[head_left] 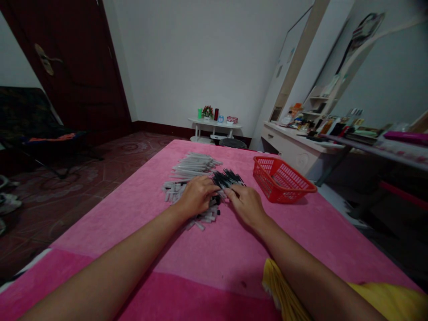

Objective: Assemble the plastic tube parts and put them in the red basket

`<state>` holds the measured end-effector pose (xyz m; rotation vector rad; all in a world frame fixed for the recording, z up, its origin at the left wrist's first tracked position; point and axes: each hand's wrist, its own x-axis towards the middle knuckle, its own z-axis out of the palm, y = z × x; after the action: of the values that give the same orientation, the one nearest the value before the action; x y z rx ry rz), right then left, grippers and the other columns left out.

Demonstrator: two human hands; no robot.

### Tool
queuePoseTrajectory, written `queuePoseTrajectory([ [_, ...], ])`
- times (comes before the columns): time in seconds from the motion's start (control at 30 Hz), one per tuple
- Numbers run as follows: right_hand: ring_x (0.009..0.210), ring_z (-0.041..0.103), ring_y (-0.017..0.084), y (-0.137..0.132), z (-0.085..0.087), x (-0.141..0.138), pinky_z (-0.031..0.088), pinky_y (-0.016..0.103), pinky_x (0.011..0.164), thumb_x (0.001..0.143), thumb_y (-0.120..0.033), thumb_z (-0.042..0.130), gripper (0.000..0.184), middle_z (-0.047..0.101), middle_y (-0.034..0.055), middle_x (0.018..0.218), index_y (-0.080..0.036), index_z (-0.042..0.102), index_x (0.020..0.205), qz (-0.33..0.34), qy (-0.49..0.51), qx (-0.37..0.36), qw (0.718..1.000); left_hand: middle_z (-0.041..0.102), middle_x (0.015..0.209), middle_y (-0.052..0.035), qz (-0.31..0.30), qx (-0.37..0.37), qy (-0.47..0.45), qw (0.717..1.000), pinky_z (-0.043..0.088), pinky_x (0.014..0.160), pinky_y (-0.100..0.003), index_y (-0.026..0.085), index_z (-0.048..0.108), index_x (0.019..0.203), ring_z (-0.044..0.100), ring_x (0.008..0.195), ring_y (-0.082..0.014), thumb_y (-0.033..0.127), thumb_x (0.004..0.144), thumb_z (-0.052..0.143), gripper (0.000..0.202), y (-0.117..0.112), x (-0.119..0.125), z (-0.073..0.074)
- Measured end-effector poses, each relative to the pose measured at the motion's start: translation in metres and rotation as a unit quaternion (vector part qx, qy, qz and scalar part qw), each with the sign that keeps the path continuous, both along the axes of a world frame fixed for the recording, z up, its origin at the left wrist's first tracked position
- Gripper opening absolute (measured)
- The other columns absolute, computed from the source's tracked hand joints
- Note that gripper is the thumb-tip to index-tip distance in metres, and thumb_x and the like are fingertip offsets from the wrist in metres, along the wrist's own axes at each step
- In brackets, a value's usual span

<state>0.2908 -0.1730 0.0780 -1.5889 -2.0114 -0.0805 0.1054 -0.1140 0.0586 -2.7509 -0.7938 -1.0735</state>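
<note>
My left hand [199,194] and my right hand [245,203] meet over the middle of the pink cloth, fingers pinched close together. Between their fingertips is a slim grey pen [221,193], partly covered by the fingers. Just beyond them lies a pile of dark-tipped pen refills [229,177]. Grey pen barrels [194,165] are stacked side by side farther back on the left. Short grey pen caps [172,191] spread around and under my left hand, and more loose caps [207,217] lie in front of it. A few black pieces among them are too small to name.
A red plastic basket [284,185] stands right of the pens, with something dull inside. Yellow fabric [284,290] lies by my right forearm. Beyond the bed-like pink surface [133,214] are a white side table [214,122], a cluttered dresser [294,145] and a folding chair [36,129].
</note>
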Motion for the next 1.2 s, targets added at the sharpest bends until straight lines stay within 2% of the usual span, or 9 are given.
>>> queuePoseTrajectory([
  [0.17,0.061,0.057,0.014,-0.001,0.002,-0.001,0.033,0.024,0.058,0.091,-0.04,0.045,0.036,0.064,0.0036,0.066,-0.018,0.06,0.068,0.015,0.035,0.004,0.999,0.066,0.084,-0.0089,-0.001,-0.004,0.001,1.0,0.043,0.074,-0.035,0.018,0.07,0.098,0.055,0.085,-0.0216,0.014,0.083,0.052,0.024,-0.001,0.0,0.001],
  [0.33,0.041,0.052,0.012,0.007,-0.01,0.003,0.033,0.022,0.044,0.093,-0.056,0.03,0.059,0.058,0.0026,0.047,-0.017,0.057,0.057,0.033,0.211,-0.118,0.97,0.067,0.084,-0.0093,-0.013,-0.012,-0.014,1.0,0.043,0.076,-0.036,0.018,0.07,0.099,0.057,0.087,-0.0222,0.012,0.082,0.053,0.025,0.001,-0.002,0.001],
  [0.47,0.039,0.052,0.012,0.013,-0.019,0.007,0.035,0.021,0.043,0.091,-0.056,0.033,0.057,0.058,0.0018,0.047,-0.016,0.058,0.059,0.032,0.235,-0.137,0.962,0.068,0.089,-0.0077,-0.01,-0.058,-0.17,0.984,0.045,0.079,-0.034,0.021,0.07,0.097,0.06,0.088,-0.0209,0.015,0.082,0.056,0.021,0.008,-0.006,0.004],
  [0.57,0.048,0.054,0.012,0.014,-0.019,0.007,0.034,0.021,0.048,0.087,-0.044,0.048,0.04,0.061,0.0016,0.054,-0.017,0.061,0.061,0.014,0.152,-0.104,0.983,0.069,0.088,-0.0059,-0.005,-0.151,-0.376,0.914,0.048,0.079,-0.031,0.02,0.069,0.088,0.062,0.085,-0.0191,0.02,0.079,0.063,0.011,0.013,-0.005,0.01],
  [0.67,0.056,0.055,0.013,0.013,-0.017,0.005,0.033,0.022,0.051,0.078,-0.036,0.06,0.022,0.064,0.0009,0.061,-0.017,0.066,0.067,0.001,0.101,-0.087,0.991,0.068,0.083,-0.004,-0.045,-0.299,-0.538,0.787,0.051,0.073,-0.029,0.018,0.064,0.084,0.065,0.079,-0.0176,0.025,0.073,0.071,0.015,0.016,-0.002,0.014],
  [0.77,0.059,0.055,0.013,0.011,-0.018,0.003,0.034,0.022,0.054,0.073,-0.03,0.065,0.012,0.065,0.0,0.065,-0.019,0.07,0.074,0.031,0.086,-0.103,0.99,0.069,0.085,-0.0035,-0.087,-0.43,-0.624,0.646,0.053,0.07,-0.027,0.015,0.062,0.083,0.065,0.076,-0.015,0.026,0.065,0.078,0.026,0.019,-0.001,0.013],
  [0.87,0.06,0.055,0.013,0.01,-0.021,0.0,0.034,0.022,0.055,0.07,-0.026,0.068,0.009,0.066,-0.0007,0.066,-0.02,0.071,0.076,0.057,0.081,-0.118,0.988,0.069,0.082,-0.0024,-0.097,-0.493,-0.659,0.56,0.053,0.072,-0.024,0.013,0.061,0.078,0.065,0.074,-0.0119,0.021,0.063,0.079,0.024,0.022,0.0,0.007],
  [0.97,0.06,0.055,0.012,0.007,-0.022,-0.003,0.033,0.021,0.054,0.069,-0.023,0.069,0.009,0.065,-0.0013,0.067,-0.02,0.071,0.078,0.077,0.082,-0.129,0.985,0.069,0.081,-0.0019,-0.105,-0.511,-0.666,0.533,0.053,0.076,-0.025,0.013,0.062,0.077,0.066,0.076,-0.0119,0.018,0.065,0.078,0.02,0.023,0.0,0.004],
  [1.2,0.062,0.055,0.012,-0.007,-0.008,-0.015,0.032,0.021,0.055,0.069,-0.024,0.071,0.011,0.066,-0.0016,0.071,-0.021,0.071,0.079,0.168,0.047,-0.119,0.978,0.069,0.08,-0.0018,-0.107,-0.514,-0.666,0.529,0.054,0.079,-0.027,0.013,0.062,0.074,0.065,0.075,-0.011,0.016,0.069,0.075,0.014,0.022,0.0,0.005],
])
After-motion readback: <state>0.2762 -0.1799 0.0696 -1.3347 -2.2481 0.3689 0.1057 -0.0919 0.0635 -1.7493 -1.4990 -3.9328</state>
